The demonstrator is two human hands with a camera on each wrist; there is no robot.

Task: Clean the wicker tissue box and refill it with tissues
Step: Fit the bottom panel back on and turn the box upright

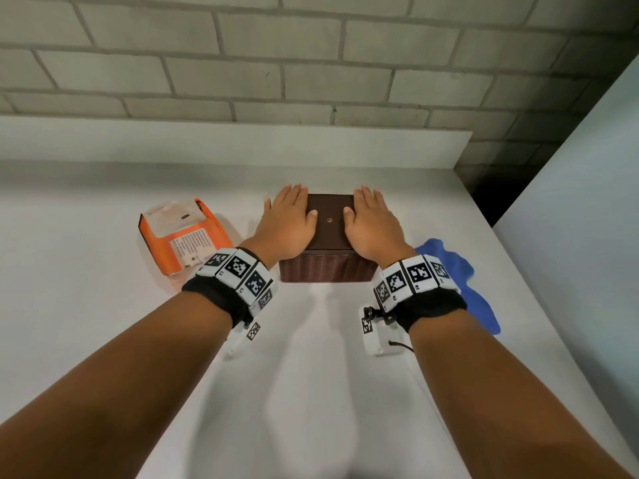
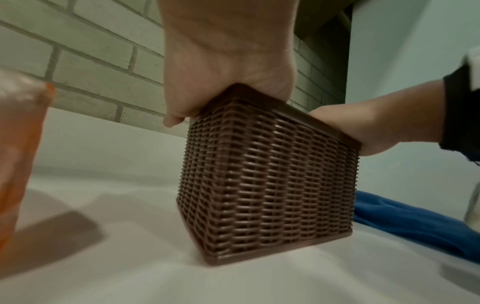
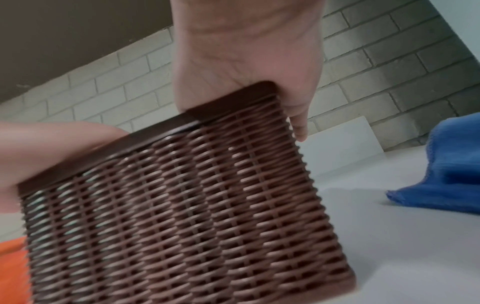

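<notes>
Both hands flat on wicker tissue box point(image 1: 328, 267), lid closed.
Left hand point(image 1: 288, 224) and right hand point(image 1: 371, 224) press the lid point(image 1: 330, 221) with fingers straight, gripping nothing (box sits on white counter point(image 1: 311, 375)). Orange tissue pack point(image 1: 183, 233) just left of left hand; blue cloth point(image 1: 460, 271) right of right wrist.

White surface point(image 1: 311, 375) against brick wall. Brown wicker tissue box point(image 1: 327, 267) stands mid-surface; orange tissue pack point(image 1: 185, 233) left of box, blue cloth point(image 1: 460, 285) right of it.
</notes>
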